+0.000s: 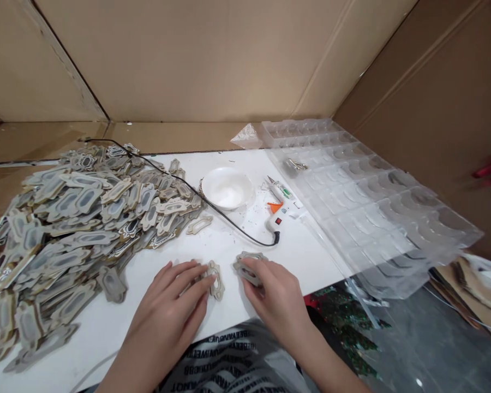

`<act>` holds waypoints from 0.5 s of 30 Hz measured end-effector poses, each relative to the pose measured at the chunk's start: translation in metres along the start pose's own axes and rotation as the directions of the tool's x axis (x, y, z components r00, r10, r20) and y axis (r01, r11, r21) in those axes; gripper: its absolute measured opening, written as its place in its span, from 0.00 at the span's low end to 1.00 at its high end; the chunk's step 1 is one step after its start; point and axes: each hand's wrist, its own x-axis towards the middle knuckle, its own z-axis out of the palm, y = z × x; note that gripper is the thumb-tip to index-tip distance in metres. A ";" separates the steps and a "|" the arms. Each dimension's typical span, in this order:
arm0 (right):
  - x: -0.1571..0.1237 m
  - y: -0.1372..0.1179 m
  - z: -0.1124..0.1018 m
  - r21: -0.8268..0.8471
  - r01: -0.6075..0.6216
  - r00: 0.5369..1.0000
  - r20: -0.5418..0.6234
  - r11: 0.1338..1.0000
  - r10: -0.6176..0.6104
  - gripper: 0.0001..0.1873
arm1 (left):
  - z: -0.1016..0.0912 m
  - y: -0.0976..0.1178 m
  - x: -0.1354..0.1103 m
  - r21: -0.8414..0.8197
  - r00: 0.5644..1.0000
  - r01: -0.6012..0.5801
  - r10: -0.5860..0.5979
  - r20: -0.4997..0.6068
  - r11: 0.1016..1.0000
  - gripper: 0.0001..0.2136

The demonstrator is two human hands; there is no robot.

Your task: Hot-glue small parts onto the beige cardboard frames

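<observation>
The person's left hand, fingers curved, touches 1 small frame on a white table; its grip is unclear. The right hand pinches another frame. Beyond: a frame pile left, bowl central, clear tray right.

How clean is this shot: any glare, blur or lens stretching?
Head view: light mostly even, shadows soft; pale reflections streak the clear plastic tray, and a bright glint sits on the grey floor; left hand and right hand show no strong motion smear; the tray looks stretched toward the right edge, as with a wide lens.
</observation>
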 end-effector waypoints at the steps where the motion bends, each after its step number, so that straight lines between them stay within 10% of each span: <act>1: 0.000 -0.002 0.001 0.023 0.002 1.000 -0.004 1.000 -0.002 0.09 | 0.000 0.000 0.000 -0.001 1.000 0.005 -0.005 -0.005 1.000 0.12; 15: -0.003 -0.009 0.017 -0.070 0.131 0.991 0.001 0.989 -0.131 0.08 | -0.001 -0.003 -0.014 0.042 0.997 0.072 -0.071 -0.039 0.997 0.11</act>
